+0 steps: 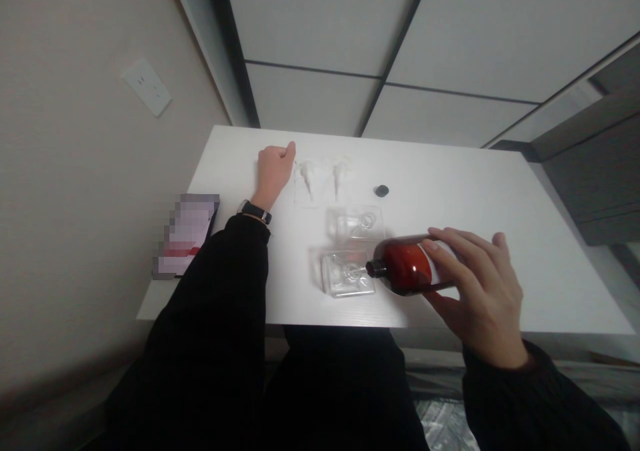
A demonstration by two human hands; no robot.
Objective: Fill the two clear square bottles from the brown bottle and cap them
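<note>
Because the red-brown bottle [407, 267] is probably slippery (heavier if full), grip its body; the right hand [477, 281] clasps it there, nearly level, mouth at the clear container [336, 283]. The left hand [275, 169] is curled fist-like over the tabletop [460, 187].
</note>
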